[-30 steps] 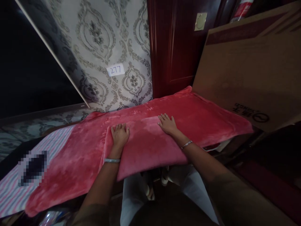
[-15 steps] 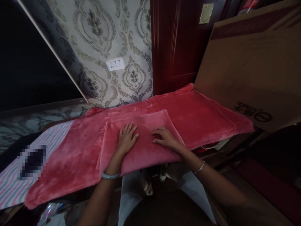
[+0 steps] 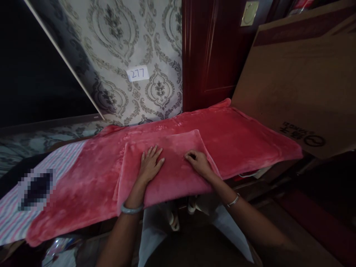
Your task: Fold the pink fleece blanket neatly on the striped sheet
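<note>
A red plush blanket point(image 3: 239, 137) lies spread over a surface in front of me, and its near edge is folded up into a flap point(image 3: 172, 152) on top of it. My left hand point(image 3: 150, 165) rests flat on the flap with fingers spread. To its right, my right hand point(image 3: 198, 163) sits on the same flap with the fingers curled down into the plush. Both wrists wear bracelets.
A striped cloth point(image 3: 16, 218) lies under the blanket at the left. Patterned wallpaper with a "277" label point(image 3: 138, 73) stands behind, beside a dark red door point(image 3: 211, 55). A large cardboard box point(image 3: 300, 74) leans at the right. White fabric point(image 3: 155, 233) hangs below.
Both hands have slid back toward me from the flap's far edge. My right hand's fingers have curled from flat. The view shifted slightly.
</note>
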`<action>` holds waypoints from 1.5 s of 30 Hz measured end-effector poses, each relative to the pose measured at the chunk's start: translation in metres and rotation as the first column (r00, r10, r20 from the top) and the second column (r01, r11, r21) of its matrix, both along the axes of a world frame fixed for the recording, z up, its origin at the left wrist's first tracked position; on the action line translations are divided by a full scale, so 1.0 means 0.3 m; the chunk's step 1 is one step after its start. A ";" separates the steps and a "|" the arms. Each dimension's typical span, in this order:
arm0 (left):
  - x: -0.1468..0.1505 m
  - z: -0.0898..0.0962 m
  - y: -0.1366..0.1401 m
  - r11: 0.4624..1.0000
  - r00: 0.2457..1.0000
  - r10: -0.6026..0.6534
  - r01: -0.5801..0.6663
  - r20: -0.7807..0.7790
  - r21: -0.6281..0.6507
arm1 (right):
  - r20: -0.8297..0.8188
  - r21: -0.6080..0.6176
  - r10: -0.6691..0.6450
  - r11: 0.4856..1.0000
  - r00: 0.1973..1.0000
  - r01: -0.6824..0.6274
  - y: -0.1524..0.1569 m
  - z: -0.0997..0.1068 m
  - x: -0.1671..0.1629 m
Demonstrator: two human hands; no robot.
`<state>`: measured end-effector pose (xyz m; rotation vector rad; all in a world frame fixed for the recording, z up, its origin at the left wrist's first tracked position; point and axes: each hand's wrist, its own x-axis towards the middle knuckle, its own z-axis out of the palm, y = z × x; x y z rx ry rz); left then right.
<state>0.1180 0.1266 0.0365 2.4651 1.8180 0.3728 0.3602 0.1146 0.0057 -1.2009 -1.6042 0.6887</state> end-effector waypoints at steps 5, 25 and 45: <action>-0.003 -0.005 0.004 1.000 1.000 0.004 -0.004 -0.007 0.022 | -0.193 -0.011 -0.029 1.000 0.981 0.028 0.007 -0.006 0.015; -0.003 -0.010 0.000 0.999 0.999 -0.012 0.011 0.030 0.032 | 0.209 0.209 0.155 0.958 0.966 -0.198 -0.121 0.039 -0.076; 0.003 0.021 -0.024 0.999 0.995 0.007 -0.003 -0.100 0.035 | 0.742 0.105 -0.122 0.992 0.660 0.066 0.117 0.156 -0.041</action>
